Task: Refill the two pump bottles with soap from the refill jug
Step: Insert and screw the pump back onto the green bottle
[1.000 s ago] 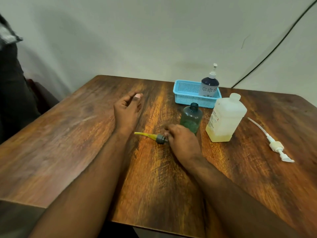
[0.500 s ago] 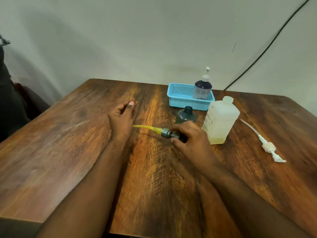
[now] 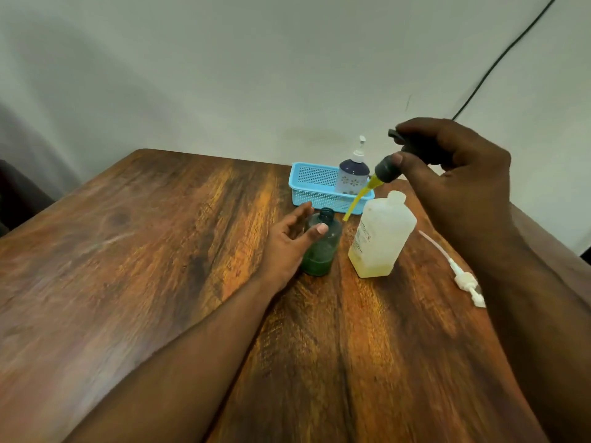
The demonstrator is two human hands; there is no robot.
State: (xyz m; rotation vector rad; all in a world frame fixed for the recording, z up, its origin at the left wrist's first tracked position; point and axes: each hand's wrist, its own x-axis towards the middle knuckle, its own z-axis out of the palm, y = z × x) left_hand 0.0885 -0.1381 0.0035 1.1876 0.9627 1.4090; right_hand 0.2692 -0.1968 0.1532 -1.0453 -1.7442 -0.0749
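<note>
Head view: wooden table (image 3: pixel 128 282) against a pale wall. Blue basket (image 3: pixel 307 183) holds a capped pump bottle (image 3: pixel 351 175). Green bottle (image 3: pixel 321 247), uncapped, low fill; jug (image 3: pixel 380 235) beside it, nearly empty. Right hand (image 3: pixel 447 174) grips the pump (image 3: pixel 383 171), now raised off the table. Left hand (image 3: pixel 287 244), open, has moved against the green bottle.

Two bottles: green one (image 3: pixel 319 246) at the left hand (image 3: pixel 289 243), purple one (image 3: pixel 351 177) beyond it. One refill jug (image 3: pixel 380 238) between the hands. Two loose pumps: dark one (image 3: pixel 387 169) in the right hand (image 3: pixel 454 180), white one (image 3: pixel 463 278) below that wrist. One blue basket (image 3: pixel 315 190).
</note>
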